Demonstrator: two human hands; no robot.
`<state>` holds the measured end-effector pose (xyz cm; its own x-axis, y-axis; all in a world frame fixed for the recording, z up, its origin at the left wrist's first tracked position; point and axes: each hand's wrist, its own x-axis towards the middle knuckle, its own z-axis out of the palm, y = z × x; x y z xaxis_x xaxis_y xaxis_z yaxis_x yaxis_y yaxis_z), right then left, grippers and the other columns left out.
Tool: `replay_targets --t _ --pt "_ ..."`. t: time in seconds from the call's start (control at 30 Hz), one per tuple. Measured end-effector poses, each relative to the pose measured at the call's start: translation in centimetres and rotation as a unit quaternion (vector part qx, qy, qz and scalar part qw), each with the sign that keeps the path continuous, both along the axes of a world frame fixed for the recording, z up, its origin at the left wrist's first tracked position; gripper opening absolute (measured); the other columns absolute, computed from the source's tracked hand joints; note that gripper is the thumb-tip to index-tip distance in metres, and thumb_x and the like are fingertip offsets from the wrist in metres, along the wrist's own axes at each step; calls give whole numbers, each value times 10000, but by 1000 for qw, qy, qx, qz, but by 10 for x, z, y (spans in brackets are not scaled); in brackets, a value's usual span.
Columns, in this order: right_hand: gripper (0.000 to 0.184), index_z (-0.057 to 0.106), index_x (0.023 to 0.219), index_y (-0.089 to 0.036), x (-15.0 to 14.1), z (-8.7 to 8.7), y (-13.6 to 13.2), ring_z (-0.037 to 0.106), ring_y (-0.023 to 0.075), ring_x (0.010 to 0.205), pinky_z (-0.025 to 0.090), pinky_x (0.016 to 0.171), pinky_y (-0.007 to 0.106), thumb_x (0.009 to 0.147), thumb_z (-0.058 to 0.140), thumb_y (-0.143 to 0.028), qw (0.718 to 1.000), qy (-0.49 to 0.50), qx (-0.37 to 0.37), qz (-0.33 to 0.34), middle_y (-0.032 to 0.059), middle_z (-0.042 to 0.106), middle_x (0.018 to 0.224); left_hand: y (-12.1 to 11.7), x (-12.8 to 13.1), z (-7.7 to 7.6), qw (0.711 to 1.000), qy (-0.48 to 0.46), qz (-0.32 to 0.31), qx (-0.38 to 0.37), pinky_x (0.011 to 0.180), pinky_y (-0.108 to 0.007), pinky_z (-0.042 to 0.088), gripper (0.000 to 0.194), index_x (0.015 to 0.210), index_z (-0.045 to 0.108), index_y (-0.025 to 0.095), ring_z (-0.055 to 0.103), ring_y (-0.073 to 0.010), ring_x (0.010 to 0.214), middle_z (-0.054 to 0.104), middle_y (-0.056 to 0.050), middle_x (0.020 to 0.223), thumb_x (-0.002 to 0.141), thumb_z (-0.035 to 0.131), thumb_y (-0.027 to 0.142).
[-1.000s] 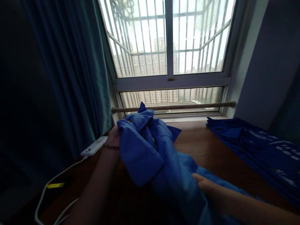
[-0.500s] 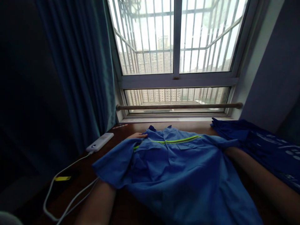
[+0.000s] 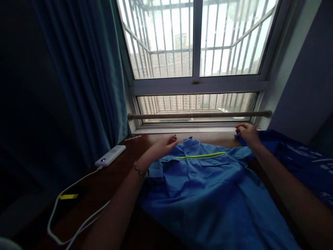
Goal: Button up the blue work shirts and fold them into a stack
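A blue short-sleeved work shirt [image 3: 197, 177] with a yellow-green stripe across the chest lies front side up, its collar toward the window. At the collar's left side is my left hand [image 3: 166, 144], fingers curled around the collar edge, with a dark tip of cloth just above them. My right hand [image 3: 247, 133] is beyond the shirt's right sleeve, by the near corner of a dark blue printed cloth [image 3: 299, 156]. Its fingers are bent together with a bit of red at the tips; whatever they hold is hidden.
A white power bank [image 3: 110, 156] with a white cable [image 3: 75, 184] lies on the brown tabletop [image 3: 135, 146] at left, near a yellow strip [image 3: 69, 196]. A blue curtain [image 3: 104, 86] hangs at left. Behind the table, a horizontal rail [image 3: 197, 115] crosses the window.
Both hands have come out from under the shirt's sleeves. My left hand is now over the collar, and my right has moved up past the right sleeve. The shirt lies flatter, left sleeve folded inward.
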<state>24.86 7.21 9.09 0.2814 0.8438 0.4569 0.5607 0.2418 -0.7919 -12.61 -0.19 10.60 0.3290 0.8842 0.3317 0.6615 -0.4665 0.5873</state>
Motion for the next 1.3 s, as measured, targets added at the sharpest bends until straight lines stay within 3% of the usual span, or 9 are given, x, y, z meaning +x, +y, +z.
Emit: replay_targets --t 0.07,0.13,0.2,0.33,0.5,0.67,0.87,1.1,1.3 --pt "229 595 842 -120 -46 -6 4 538 81 492 419 478 183 727 401 -158 990 -78 -62 96 36 618 689 2 31 -33 998 34 -48 -11 811 -273 437 327 1050 548 151 567 -188 941 601 -91 1048 826 413 348" --pt "266 589 900 -124 -98 -23 1 580 96 611 445 584 193 762 361 -127 954 -232 -101 160 46 637 752 10 51 -74 996 82 31 7 929 -315 370 418 1166 463 80 475 -230 1107 498 -170 1202 828 408 320" --pt "231 603 873 -131 -144 -48 -5 584 136 769 442 696 227 777 394 -146 942 -275 -96 167 74 639 834 21 57 -111 990 126 64 29 990 -327 306 472 1232 378 25 389 -237 1193 417 -207 1273 829 396 270" --pt "255 569 999 -100 -189 -100 -8 501 220 998 389 842 319 787 449 -174 927 -325 -81 167 158 555 1063 37 47 -145 985 153 66 49 1012 -351 275 462 1237 370 42 384 -227 1196 422 -192 1272 828 390 254" --pt "313 522 1114 -147 -182 -123 14 439 200 1067 346 898 306 843 411 -257 918 -344 -50 188 117 504 1149 49 41 -145 997 3 82 -7 997 -367 278 406 1160 455 113 427 -240 1156 484 -170 1212 772 501 224" --pt "274 562 1051 -149 -176 -125 19 451 191 1033 349 881 292 849 401 -243 918 -342 -23 200 112 531 1100 79 42 -136 957 -232 88 -151 893 -345 385 529 986 532 145 541 -228 1001 602 -107 1004 501 709 34" --pt "204 591 929 -135 -173 -126 8 473 170 956 369 831 252 835 416 -184 921 -334 14 198 98 572 944 107 44 -128 929 -289 89 -213 556 -241 449 521 838 521 96 556 -116 541 566 16 582 389 779 32" --pt "128 568 867 -162 -181 -121 7 475 157 895 371 795 234 823 448 -176 918 -325 64 220 64 546 902 110 38 -138 905 -347 62 -240 524 -214 434 603 963 474 114 564 -111 549 548 29 621 453 793 161" --pt "109 551 856 -172 -178 -121 9 496 147 806 377 712 219 803 461 -139 923 -313 59 215 45 544 868 109 40 -134 889 -370 69 -260 527 -195 438 489 903 503 131 562 -96 585 543 19 677 505 775 212"
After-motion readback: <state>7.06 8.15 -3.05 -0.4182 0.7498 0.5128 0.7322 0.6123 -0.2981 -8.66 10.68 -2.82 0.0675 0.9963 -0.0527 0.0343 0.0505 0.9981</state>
